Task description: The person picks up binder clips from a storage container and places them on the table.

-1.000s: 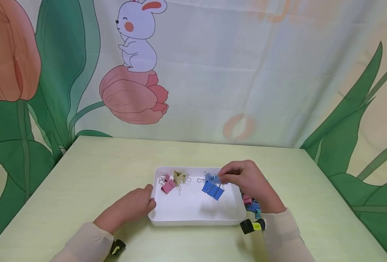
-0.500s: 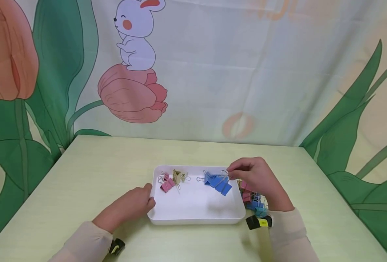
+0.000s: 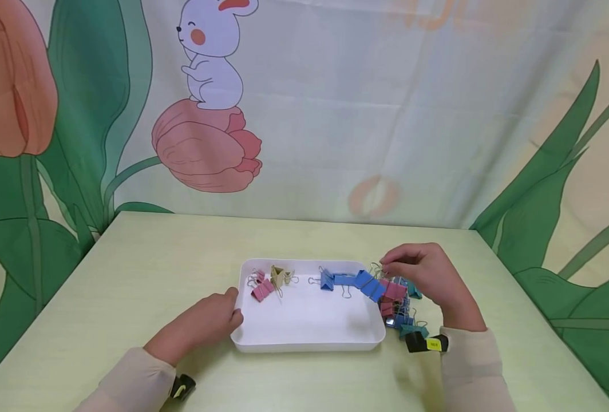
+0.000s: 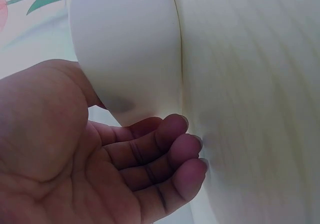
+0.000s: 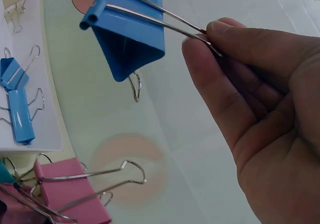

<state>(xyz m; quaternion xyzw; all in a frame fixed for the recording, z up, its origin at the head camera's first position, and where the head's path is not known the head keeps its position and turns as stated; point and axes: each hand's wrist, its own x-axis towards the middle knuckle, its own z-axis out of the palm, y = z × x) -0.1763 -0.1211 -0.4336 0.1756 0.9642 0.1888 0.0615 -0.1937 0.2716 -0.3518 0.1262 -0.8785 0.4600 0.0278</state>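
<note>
Printed curtain, rabbit at upper left of frame, behind pale table. White tray at lower centre. Left hand at tray's left end, fingers curled, gripping edge. Right hand, right of centre: thumb and forefinger pinched together on wire handle of 1 blue clip, aloft across tray's right rim, near clip heap. Upper right of tray: 2 blue clips. Upper left: pink clips, gold clips.
</note>
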